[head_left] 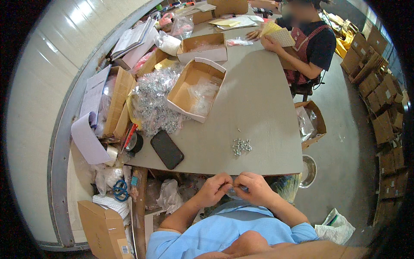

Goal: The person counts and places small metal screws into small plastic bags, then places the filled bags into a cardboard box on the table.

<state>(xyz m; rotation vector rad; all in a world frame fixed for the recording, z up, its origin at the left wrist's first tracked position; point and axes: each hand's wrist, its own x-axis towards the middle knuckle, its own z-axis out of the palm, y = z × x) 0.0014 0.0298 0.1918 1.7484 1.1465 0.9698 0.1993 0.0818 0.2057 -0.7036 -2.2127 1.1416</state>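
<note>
My left hand [214, 190] and my right hand [254, 189] are close together just off the table's near edge. Both have their fingers pinched on a small clear plastic bag [233, 192], mostly hidden by the fingers. Whether anything is inside it, I cannot tell. Beyond my hands, a small pile of silvery screws [242, 147] lies on the grey table [258, 103], with one loose screw [239, 129] just past it. To the left rests a black phone [167, 150].
An open cardboard tray [177, 93] holds clear bags, beside a heap of bagged hardware [153, 101]. A second box [202, 47] stands behind. Across the table, a person [308, 47] holds yellow cards. Blue-handled scissors [120, 190] lie left; a metal bowl [308, 172] is on the floor.
</note>
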